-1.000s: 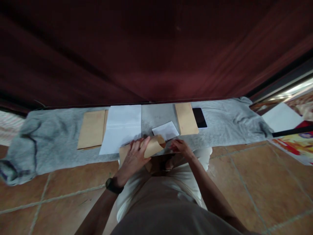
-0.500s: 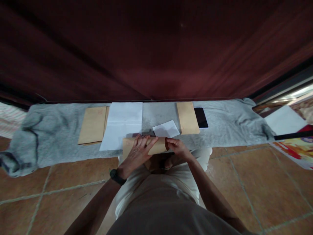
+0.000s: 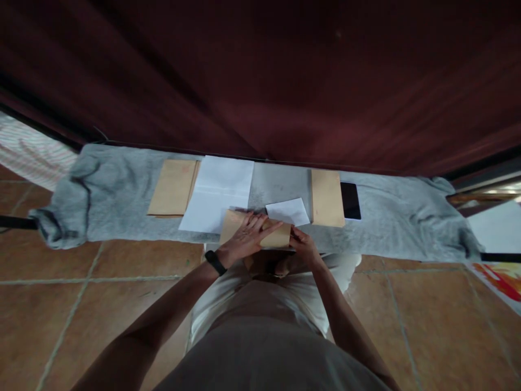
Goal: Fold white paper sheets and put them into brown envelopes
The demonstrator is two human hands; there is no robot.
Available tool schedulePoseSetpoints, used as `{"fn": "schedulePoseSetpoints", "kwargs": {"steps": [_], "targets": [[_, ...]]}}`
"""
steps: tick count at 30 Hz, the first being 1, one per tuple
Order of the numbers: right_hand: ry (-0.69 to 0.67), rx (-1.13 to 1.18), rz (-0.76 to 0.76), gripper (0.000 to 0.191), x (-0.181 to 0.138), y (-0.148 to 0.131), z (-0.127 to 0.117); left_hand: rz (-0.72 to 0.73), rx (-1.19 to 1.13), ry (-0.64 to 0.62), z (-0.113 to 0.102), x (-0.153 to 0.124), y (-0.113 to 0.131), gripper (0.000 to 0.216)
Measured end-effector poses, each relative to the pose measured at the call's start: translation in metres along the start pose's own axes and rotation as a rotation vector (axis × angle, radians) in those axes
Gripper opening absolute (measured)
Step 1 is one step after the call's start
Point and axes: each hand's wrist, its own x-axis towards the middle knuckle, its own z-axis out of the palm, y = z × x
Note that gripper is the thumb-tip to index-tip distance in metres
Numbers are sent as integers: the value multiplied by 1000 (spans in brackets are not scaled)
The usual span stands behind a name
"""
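A brown paper envelope (image 3: 280, 237) lies across the front edge of the cloth-covered surface. My left hand (image 3: 248, 235), with a dark band at its wrist, rests on top of it with fingers stretched out and the thumb apart. At the envelope's right end, my right hand (image 3: 304, 247) pinches the edge between thumb and fingers; part of the fingers is hidden. Just behind the envelope lies a small folded white paper (image 3: 288, 210). A large white sheet (image 3: 222, 190) with a crease across it sits behind and left, its near edge close to the envelope.
Several stacked brown envelopes (image 3: 174, 187) are on the left. Another brown envelope (image 3: 328, 198) lies to the right, beside a dark-screened phone (image 3: 350, 201). A grey cloth (image 3: 122, 201) covers the narrow bench. Behind it rises a dark red surface (image 3: 260, 81).
My view has tilted and turned, so the bench appears shifted right. The envelope's right end, bowed open before, looks flatter now. Both hands remain at the envelope.
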Motion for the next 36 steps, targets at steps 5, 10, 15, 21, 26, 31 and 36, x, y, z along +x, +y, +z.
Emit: {"fn": "schedulePoseSetpoints", "kwargs": {"steps": [5,10,15,21,26,31,36], "targets": [[-6,30,30,29,0,11,1,5,24,0,4,4,-1,103],[23,64,90,28,4,10,4,34,65,-12,2,7,-1,104],[5,188,80,38,4,2,5,52,49,-18,6,9,-5,103],[31,248,31,41,3,3,7,71,26,-37,7,11,-10,115],[61,188,29,37,4,6,10,52,12,-15,7,11,-10,105],[56,-13,-26,27,6,9,-1,46,15,21,6,8,-10,100],[262,-378,-135,30,22,-7,-32,40,24,35,6,2,-11,101]]}}
